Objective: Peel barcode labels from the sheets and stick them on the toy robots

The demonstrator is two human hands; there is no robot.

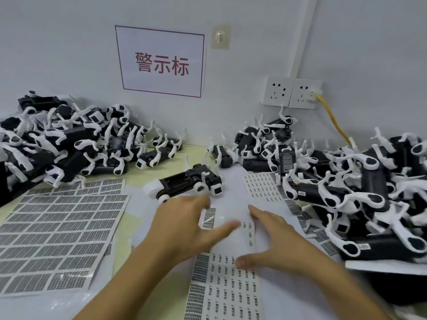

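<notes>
Bright, even light; wide-angle bending at edges; hands point(184, 227) motion-blurred.

Two hands were in view, the left hand point(182, 229) and the right hand point(277, 239). One toy robot point(184, 184) lay alone near the centre of the tabletop point(138, 169); the remainder formed three heaps, a left heap point(64, 144), a rear heap point(261, 144) and a right heap point(374, 192), each too tangled to count. One large label sheet point(57, 236) lay at left; further overlapping sheets could not be numbered. The wall carried one sign point(161, 63), one hook point(220, 36), two sockets point(292, 93) and one yellow cable point(335, 122).
</notes>
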